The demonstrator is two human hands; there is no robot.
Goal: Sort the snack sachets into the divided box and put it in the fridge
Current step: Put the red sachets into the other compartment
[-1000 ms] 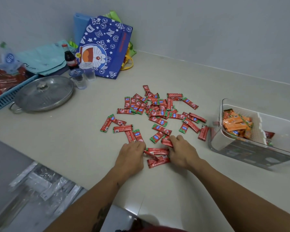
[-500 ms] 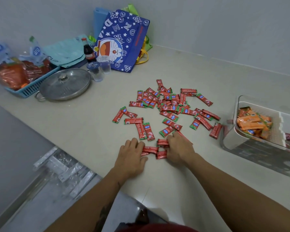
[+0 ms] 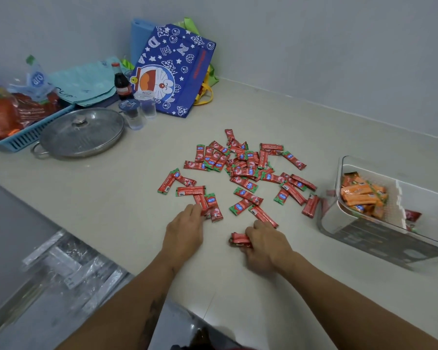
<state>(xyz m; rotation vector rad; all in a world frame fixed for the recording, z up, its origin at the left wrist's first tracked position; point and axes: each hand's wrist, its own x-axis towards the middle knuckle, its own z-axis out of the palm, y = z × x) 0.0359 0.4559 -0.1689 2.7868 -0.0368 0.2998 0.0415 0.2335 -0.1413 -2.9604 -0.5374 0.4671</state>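
Several red sachets (image 3: 245, 170) lie scattered on the pale countertop (image 3: 111, 198). My right hand (image 3: 267, 246) grips a small bundle of red sachets (image 3: 239, 239) near the counter's front. My left hand (image 3: 185, 228) lies flat on the counter, its fingertips touching red sachets (image 3: 210, 205) at the near left of the pile. The clear divided box (image 3: 379, 238) stands at the right. Its left compartment holds orange sachets (image 3: 362, 195). A red sachet (image 3: 412, 215) shows behind the divider.
A lidded pan (image 3: 81, 132), a blue basket (image 3: 23, 140) of bags, a cola bottle (image 3: 122, 83), two water cups (image 3: 141, 109) and a blue cartoon bag (image 3: 175, 69) crowd the back left. A wall runs behind. Plastic-wrapped items (image 3: 61, 263) lie below the counter edge.
My right hand has gathered sachets into a bundle and drawn them toward me. My left hand has slid left to other sachets. The view has shifted.
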